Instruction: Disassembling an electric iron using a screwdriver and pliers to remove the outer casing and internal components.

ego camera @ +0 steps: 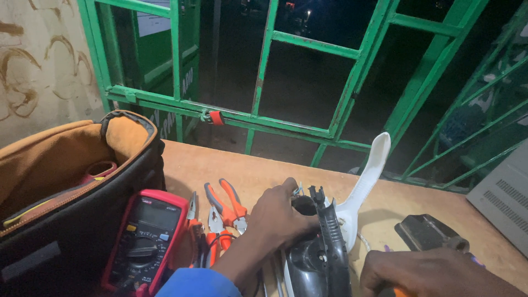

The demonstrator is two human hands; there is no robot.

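Near the table's [220, 159] front edge, our left hand [278, 214] grips the opened iron [319, 253], its long axis running away from us; our right hand [434, 272] (nearby, to its right) closes on an orange handle [399, 292].

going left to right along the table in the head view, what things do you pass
open tool bag → red multimeter → orange-handled pliers → left hand on the opened clothes iron → white iron handle shell → black cover piece, with the right hand just in front of it
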